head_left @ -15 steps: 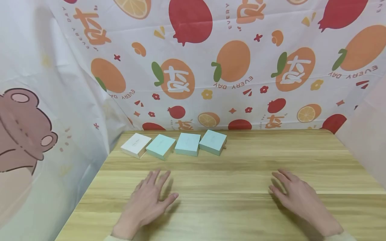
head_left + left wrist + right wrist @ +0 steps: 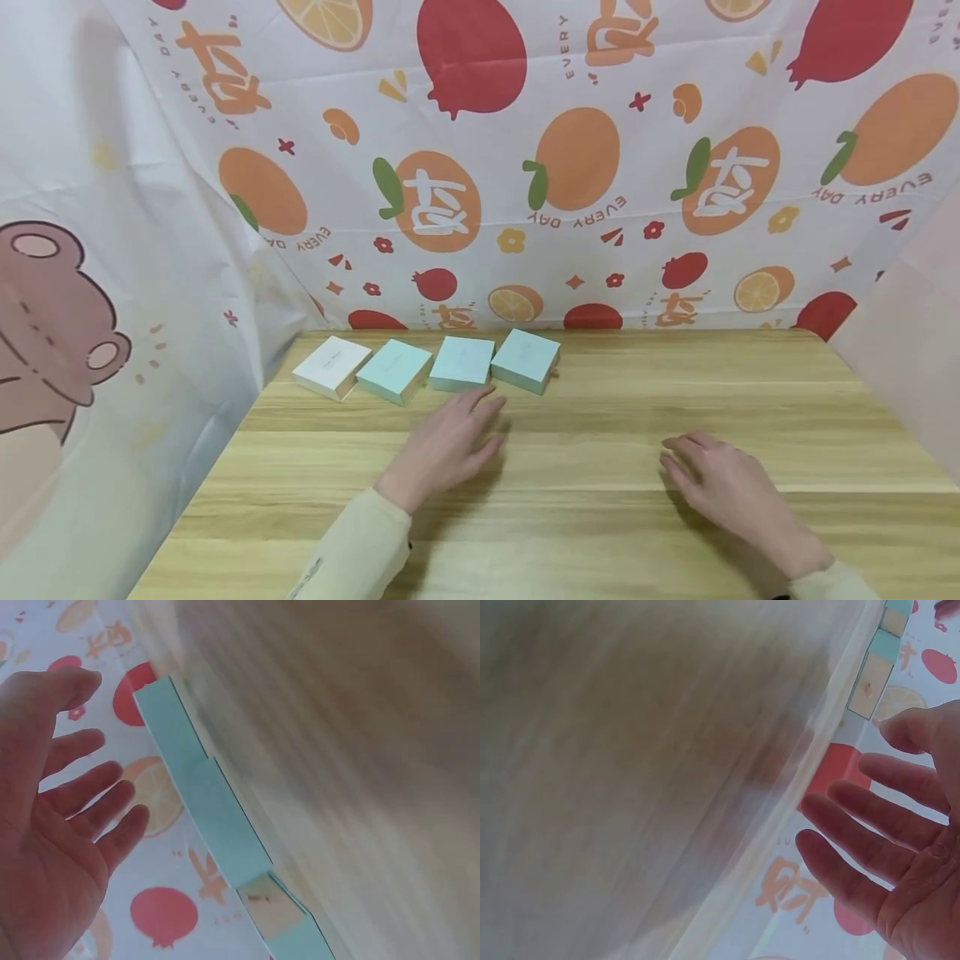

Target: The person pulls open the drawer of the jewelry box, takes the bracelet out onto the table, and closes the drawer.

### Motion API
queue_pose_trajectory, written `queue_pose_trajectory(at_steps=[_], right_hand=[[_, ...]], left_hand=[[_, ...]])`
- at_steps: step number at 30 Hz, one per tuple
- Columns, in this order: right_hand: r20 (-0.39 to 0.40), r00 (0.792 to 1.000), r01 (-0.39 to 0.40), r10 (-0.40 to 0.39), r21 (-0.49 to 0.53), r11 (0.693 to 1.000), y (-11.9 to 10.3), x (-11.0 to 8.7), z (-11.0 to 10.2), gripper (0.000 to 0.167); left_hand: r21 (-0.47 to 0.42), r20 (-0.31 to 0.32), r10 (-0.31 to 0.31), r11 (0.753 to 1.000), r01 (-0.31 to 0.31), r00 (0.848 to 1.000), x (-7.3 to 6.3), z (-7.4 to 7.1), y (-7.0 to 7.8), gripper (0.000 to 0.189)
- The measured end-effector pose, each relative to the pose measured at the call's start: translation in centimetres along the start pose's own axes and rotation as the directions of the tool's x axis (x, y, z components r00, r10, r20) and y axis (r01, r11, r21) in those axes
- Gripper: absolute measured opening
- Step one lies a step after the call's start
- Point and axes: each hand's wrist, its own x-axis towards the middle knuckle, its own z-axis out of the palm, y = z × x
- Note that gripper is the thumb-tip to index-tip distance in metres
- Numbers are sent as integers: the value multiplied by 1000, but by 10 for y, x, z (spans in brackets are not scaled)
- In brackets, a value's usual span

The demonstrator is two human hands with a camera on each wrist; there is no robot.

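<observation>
Four small flat boxes lie in a row along the back left of the table: a white box, a mint green box, a pale blue box and another pale blue box at the right end. My left hand is just in front of the two pale blue boxes, fingers spread and holding nothing, fingertips near the third box's front edge. Over the table's right side, my right hand is held with loosely bent fingers and nothing in it. The right wrist view shows its fingers apart.
The wooden table spreads in front of me. Behind it hangs a white cloth printed with fruit, and another cloth with a cartoon bear covers the left side. A pale wall is at the right.
My left hand has moved right and forward, toward the pale blue boxes. The right hand has barely shifted. The boxes stay in place, while the head view has tilted slightly.
</observation>
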Motion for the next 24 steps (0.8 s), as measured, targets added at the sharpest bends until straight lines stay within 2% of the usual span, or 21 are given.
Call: queue_pose_trajectory(at_steps=[6, 13, 19, 22, 24], right_hand=[[-3, 1000, 18, -18, -15, 1000, -1, 1, 2, 21], [-19, 999, 38, -39, -11, 999, -6, 3, 1, 20], [-50, 995, 85, -85, 0, 996, -9, 3, 5, 20], [-71, 992, 109, -109, -5, 994, -8, 4, 7, 21], [-71, 991, 112, -112, -2, 994, -8, 4, 6, 22]], left_hand=[[-53, 57, -10, 998, 13, 998, 31, 11, -4, 53], [-2, 163, -19, 1000, 19, 986, 57, 23, -5, 61], [75, 249, -43, 997, 25, 967, 64, 32, -7, 59], [102, 248, -33, 995, 8, 968, 63, 32, -4, 56], [123, 222, -8, 992, -20, 975, 61, 31, 0, 52]])
